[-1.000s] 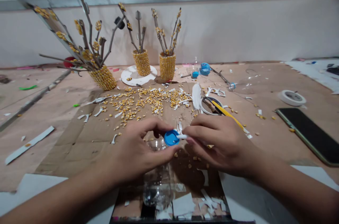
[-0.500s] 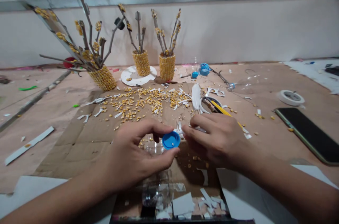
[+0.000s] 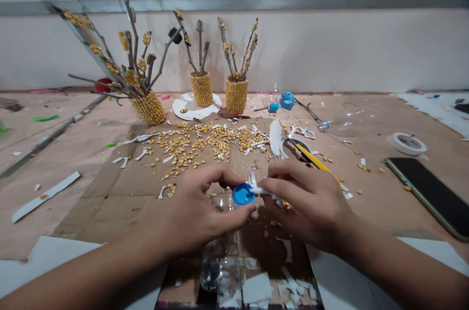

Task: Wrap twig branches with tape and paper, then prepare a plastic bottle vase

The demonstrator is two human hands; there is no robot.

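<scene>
My left hand (image 3: pixel 205 202) pinches a blue bottle cap (image 3: pixel 242 194) between thumb and fingers, its hollow side toward me. A small pale speck shows inside the cap. My right hand (image 3: pixel 306 202) is closed on a slim white piece (image 3: pixel 261 191), whose tip meets the cap's right side; most of it is hidden by the fingers, so its kind is unclear. Below my left hand lies a clear plastic bottle (image 3: pixel 223 263), partly covered. Loose corn kernels (image 3: pixel 216 140) are scattered over the brown cardboard (image 3: pixel 106 192) beyond my hands.
Kernel-covered pots (image 3: pixel 236 96) holding twigs stand at the back. A yellow cutter (image 3: pixel 311 157) lies behind my right hand. On the right are a tape roll (image 3: pixel 407 144), a phone (image 3: pixel 430 197) and another clear bottle (image 3: pixel 344 124). White paper scraps (image 3: pixel 258 286) lie in front.
The white piece in my right hand has come to the cap; before, its tip was apart from it. The whole view has shifted slightly.
</scene>
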